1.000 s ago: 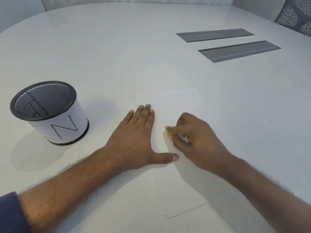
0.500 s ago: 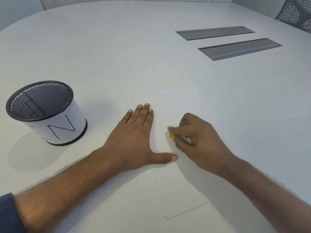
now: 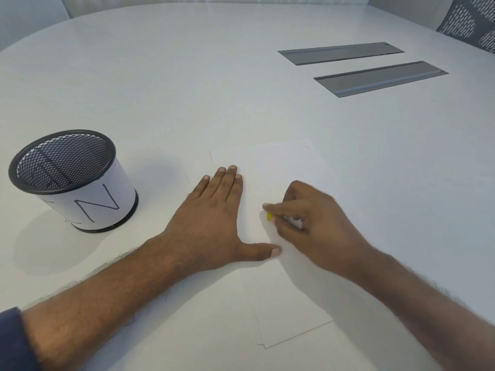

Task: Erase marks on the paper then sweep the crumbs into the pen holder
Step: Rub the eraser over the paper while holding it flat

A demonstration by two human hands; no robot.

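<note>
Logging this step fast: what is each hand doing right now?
Left hand: open, fingers straight, pressing flat on the paper.
Right hand: closed, pinching a small yellow eraser against the paper.

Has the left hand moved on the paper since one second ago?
No. The left hand lies flat in the same place on the paper, equally far from the pen holder.

Two hands, left (image 3: 211,220) and right (image 3: 313,226), one yellow eraser (image 3: 269,216), one mesh pen holder (image 3: 72,180), one small stack of paper (image 3: 284,311) whose sheet count cannot be told, and two grey slots (image 3: 340,53) (image 3: 380,78) on one white table (image 3: 187,89).
</note>
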